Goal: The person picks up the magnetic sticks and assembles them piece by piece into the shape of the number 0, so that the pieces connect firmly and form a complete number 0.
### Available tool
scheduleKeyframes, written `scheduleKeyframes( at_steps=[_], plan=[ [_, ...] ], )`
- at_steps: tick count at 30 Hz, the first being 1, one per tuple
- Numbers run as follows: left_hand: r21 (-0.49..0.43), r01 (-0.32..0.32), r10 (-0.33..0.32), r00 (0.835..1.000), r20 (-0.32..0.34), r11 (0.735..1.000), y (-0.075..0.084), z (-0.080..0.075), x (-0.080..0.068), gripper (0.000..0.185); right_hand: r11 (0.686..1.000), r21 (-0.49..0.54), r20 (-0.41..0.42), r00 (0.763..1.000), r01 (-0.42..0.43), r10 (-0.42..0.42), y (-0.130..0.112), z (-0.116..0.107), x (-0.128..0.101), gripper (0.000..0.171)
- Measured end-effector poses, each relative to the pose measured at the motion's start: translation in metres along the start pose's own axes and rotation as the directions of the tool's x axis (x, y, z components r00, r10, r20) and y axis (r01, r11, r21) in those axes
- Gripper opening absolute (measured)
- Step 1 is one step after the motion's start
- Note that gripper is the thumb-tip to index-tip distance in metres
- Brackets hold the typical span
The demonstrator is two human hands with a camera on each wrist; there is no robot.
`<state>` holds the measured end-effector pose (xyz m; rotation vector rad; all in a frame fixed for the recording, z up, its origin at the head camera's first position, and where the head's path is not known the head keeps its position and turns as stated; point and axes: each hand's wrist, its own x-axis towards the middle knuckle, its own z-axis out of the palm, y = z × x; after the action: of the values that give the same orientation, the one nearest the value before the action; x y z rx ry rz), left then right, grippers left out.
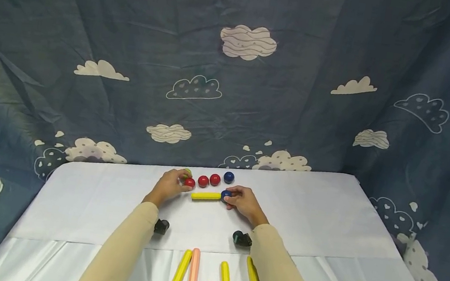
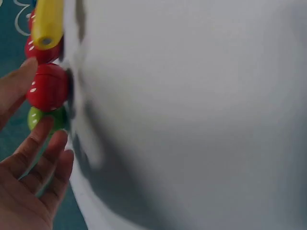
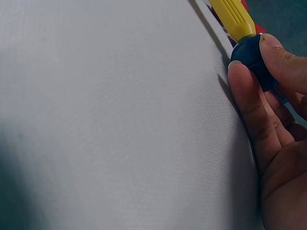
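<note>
Yellow stick (image 1: 206,196): lies mid-frame on the white counter (image 1: 325,220), a blue ball (image 1: 225,194) at its right end. Right hand (image 1: 244,203): pinches that blue ball between thumb and fingers. Left hand (image 1: 169,185): fingers curled about a red ball (image 1: 189,183), just left of the stick. Further balls in a row behind.

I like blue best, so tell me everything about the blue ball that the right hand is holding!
The blue ball is small, dark navy, smooth and a little shiny, like painted wood or plastic. The right hand pinches it between thumb and fingers, low over the white table. Its left side touches the end of a yellow stick that lies flat, pointing sideways. Another blue ball sits just behind it, beside two red balls.
</note>
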<state>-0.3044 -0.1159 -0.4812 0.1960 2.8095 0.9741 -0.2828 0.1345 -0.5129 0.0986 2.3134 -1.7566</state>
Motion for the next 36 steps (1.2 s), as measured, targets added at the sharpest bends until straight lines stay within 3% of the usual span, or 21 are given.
scheduleKeyframes(
  at_steps=[4,16,24,36],
  plan=[
    [0.020,0.016,-0.016,1.000,-0.005,1.000,-0.004,0.005,-0.002,0.039,1.000,-0.024,0.005,1.000,-0.008,0.009,-0.001,0.003,0.000,0.033],
    [-0.052,0.038,-0.039,0.999,-0.021,0.998,-0.012,0.001,-0.008,0.036,0.999,-0.037,-0.003,1.000,-0.018,0.017,-0.008,0.007,-0.002,0.034],
    [-0.152,0.057,-0.064,0.997,-0.038,0.987,-0.015,-0.001,-0.013,0.040,1.000,-0.024,0.007,1.000,-0.008,0.009,-0.010,0.009,-0.004,0.033],
    [-0.196,0.084,-0.083,0.996,0.015,0.977,-0.017,0.002,-0.019,0.040,0.999,-0.019,-0.009,0.999,-0.032,0.031,-0.005,0.001,0.001,0.035]
  ],
)
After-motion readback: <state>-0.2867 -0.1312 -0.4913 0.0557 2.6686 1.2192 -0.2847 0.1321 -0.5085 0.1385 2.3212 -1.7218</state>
